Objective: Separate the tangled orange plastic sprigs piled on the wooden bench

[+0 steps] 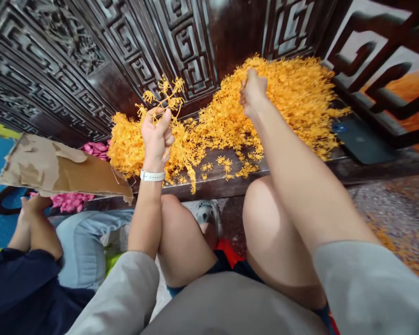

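Observation:
My left hand, with a white watch band at the wrist, pinches a branched yellow plastic flower sprig. Its several spidery heads stick up above my fingers. Over the large yellow heap on the right is my right hand, its fingers curled closed. What lies in those fingers, if anything, is hidden. A smaller yellow pile sits behind and left of my left hand. Loose yellow pieces are scattered along the dark wooden bench between the two.
A torn cardboard piece stands at the left, with pink pieces beside it. Another person's hands are close by there. A dark tablet or phone lies at the bench's right end. Carved dark wood panels rise behind.

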### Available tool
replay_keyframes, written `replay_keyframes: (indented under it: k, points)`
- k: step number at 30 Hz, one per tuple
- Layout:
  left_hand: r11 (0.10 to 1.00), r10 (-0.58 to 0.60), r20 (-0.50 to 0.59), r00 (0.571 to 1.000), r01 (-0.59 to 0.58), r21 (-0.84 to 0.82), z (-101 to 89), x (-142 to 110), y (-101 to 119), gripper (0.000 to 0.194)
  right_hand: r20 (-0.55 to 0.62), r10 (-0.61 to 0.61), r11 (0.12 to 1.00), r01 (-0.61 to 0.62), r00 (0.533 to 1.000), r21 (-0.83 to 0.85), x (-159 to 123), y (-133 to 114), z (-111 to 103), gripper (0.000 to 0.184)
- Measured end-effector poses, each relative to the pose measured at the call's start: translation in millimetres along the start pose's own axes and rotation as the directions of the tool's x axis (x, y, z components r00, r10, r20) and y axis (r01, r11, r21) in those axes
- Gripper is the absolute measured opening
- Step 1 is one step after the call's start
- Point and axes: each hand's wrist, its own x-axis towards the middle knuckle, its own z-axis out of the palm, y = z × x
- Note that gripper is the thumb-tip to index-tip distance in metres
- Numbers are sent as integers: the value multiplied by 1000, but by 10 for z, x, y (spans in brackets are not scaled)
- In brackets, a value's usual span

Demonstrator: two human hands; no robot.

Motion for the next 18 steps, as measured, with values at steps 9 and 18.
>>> replay_keyframes:
  k: [9,18]
  points:
    - [971,157,-16,987,-152,183,174,58,-258,62,172,121,965,-157,978,212,-62,-49,100,56]
    - [923,302,75,950,-311,227,248,125,-510,61,581,-44,959,-129,812,252,-802,-206,787,52]
